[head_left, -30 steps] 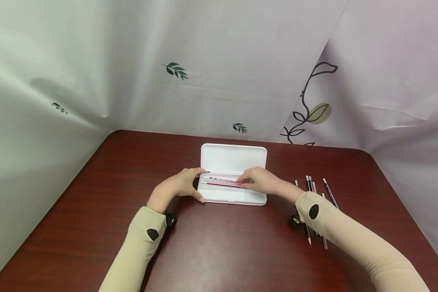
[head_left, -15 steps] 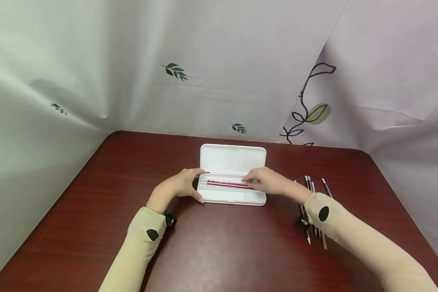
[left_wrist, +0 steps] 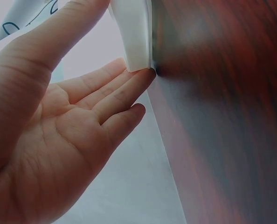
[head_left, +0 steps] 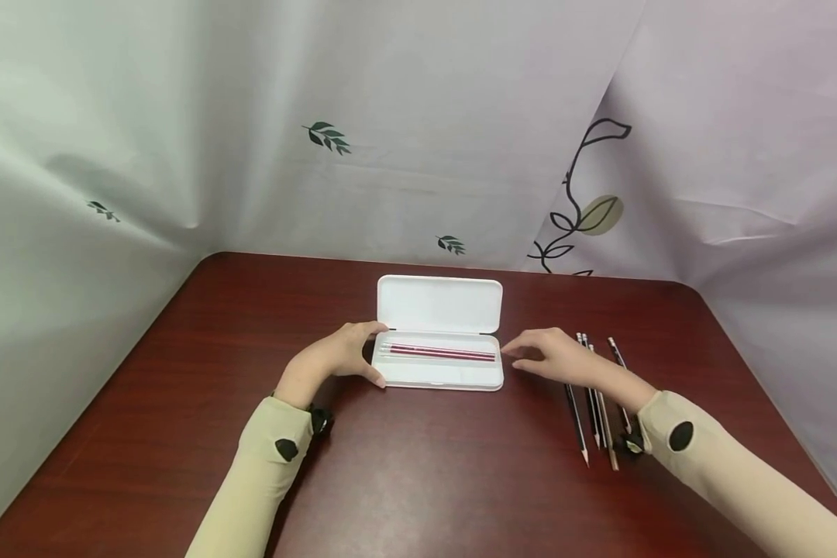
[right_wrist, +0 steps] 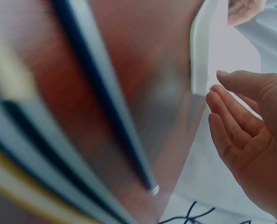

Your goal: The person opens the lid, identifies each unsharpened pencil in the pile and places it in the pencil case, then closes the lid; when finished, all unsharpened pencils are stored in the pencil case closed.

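From my remote station: the white case [head_left: 438,373] lies open at mid-counter [head_left: 418,480], two red pencils [head_left: 441,353] already in its tray, long axis running 9 to 3 o'clock, pale ends toward 9. My left hand [head_left: 335,358] steadies the case's 9 o'clock end, thumb and fingers lightly clasping the edge. My right hand [head_left: 554,358] hovers empty at the 3 o'clock end, fingers relaxed. About five loose pencils [head_left: 595,399] lie at 3 o'clock, running 12 to 6, at least one tip toward me. I judge roughly a third packed.
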The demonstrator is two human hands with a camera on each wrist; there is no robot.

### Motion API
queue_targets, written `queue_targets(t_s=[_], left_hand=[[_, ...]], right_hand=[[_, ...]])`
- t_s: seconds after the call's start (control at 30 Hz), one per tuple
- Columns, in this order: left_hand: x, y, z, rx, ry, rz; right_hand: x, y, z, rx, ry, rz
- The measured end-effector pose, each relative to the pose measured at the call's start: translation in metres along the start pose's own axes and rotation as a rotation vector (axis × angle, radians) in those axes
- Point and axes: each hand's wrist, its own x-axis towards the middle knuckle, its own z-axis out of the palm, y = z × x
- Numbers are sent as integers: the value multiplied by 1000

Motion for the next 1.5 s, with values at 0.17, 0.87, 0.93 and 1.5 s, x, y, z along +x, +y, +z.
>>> queue_targets(t_s=[0.17, 0.87, 0.93, 1.5], left_hand=[[-1, -1, -1, 0, 5, 1], [-1, 0, -1, -1, -6, 2], [0, -1, -1, 2, -6, 5], [1, -2, 0, 15, -3, 21]], right_hand=[[-20, 5, -4, -8, 11, 64], [-106, 12, -11, 72, 189, 297], [-111, 13, -10, 81, 189, 319], [-113, 16, -1, 80, 207, 390]])
